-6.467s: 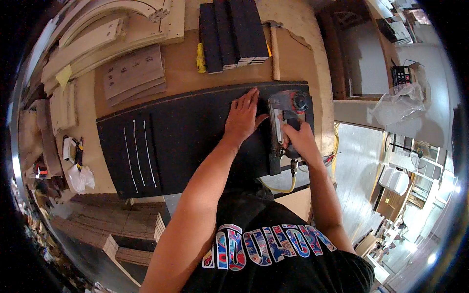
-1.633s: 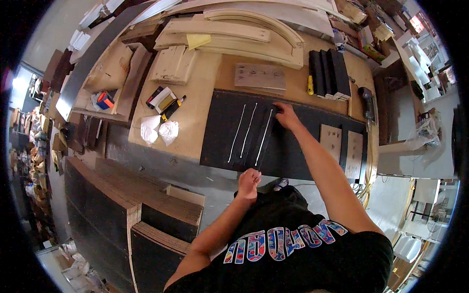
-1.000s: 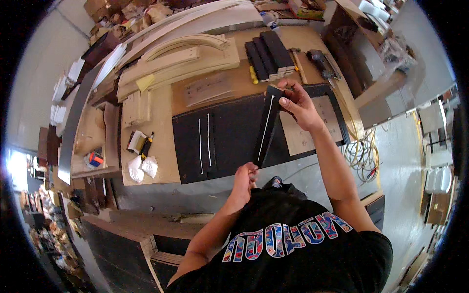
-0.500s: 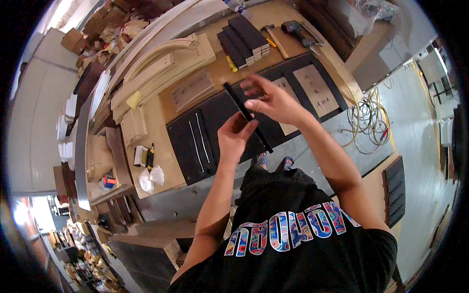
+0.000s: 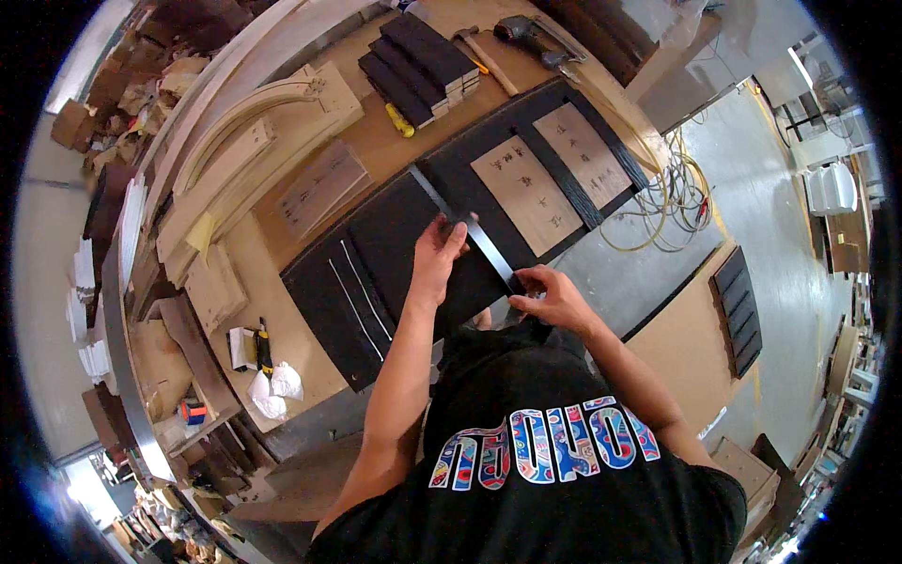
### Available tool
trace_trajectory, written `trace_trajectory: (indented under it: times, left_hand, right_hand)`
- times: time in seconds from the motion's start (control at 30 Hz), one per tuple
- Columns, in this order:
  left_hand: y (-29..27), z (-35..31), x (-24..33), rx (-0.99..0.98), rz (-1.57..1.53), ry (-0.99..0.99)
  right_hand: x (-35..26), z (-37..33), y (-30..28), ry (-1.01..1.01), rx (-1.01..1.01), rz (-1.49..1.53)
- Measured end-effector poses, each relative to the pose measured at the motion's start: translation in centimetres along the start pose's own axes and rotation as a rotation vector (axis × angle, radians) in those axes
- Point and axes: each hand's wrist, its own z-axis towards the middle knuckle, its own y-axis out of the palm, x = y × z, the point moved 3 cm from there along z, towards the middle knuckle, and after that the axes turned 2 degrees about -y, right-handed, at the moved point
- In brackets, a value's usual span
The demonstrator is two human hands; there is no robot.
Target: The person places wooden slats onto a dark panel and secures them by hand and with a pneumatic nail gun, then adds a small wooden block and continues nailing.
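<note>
A narrow dark strip point(image 5: 489, 248) with a shiny face runs slantwise in front of me. My left hand point(image 5: 438, 258) is closed on its middle, thumb on top. Its near end sits between the thumb and fingers of my right hand point(image 5: 556, 299). Beneath the strip lies a large black panel point(image 5: 399, 221); whether the strip touches it I cannot tell. Two thin white strips point(image 5: 355, 296) rest on the panel to the left of my left hand. Toward the right, brown rectangles point(image 5: 528, 195) with handwritten marks show between black bars.
Behind the panel are a stack of black-topped slats point(image 5: 413, 70), a yellow-handled tool point(image 5: 399, 120), a hammer point(image 5: 489, 64) and a power drill point(image 5: 526, 36). Curved wooden pieces point(image 5: 254, 141) lie at left. Coiled hoses point(image 5: 672, 202) hang off the right. A ribbed dark panel point(image 5: 738, 310) leans at right.
My right hand has come down and nearer to me, from open beside the strip to closed on its near end. The strip has turned, showing a shiny face. My view has shifted.
</note>
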Motion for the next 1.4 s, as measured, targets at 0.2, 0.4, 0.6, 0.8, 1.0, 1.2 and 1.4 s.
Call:
trace_trajectory:
  times: [0.2, 0.4, 0.6, 0.8, 1.0, 1.2, 1.4]
  left_hand:
    - [-1.9, 4.3, 5.1, 0.292, 0.941, 0.416]
    - [-2.9, 7.8, 5.9, 0.281, 0.976, 0.267]
    - [-3.4, 10.4, 3.9, 0.174, 0.781, 0.245]
    - [-3.1, 10.6, 1.9, 0.197, 0.632, 0.241]
    - [-4.3, 10.5, 0.6, 0.245, 0.498, 0.222]
    - [-5.3, 10.8, 0.8, 0.237, 0.621, 0.16]
    - [-4.1, 11.3, 2.1, 0.169, 0.738, 0.18]
  right_hand:
    - [1.3, -0.5, 0.7, -0.039, 0.243, -0.184]
    - [1.5, -0.4, 0.6, -0.155, 0.424, -0.34]
    - [0.4, -1.1, 0.1, 0.032, 0.476, -0.386]
    - [1.3, -1.9, -0.5, 0.096, 0.492, -0.308]
    - [4.8, -1.8, 1.8, 0.126, 0.663, 0.211]
    - [4.9, -1.4, 5.1, 0.469, 0.744, 0.921]
    - [6.6, -1.1, 7.6, 0.447, 0.841, 1.033]
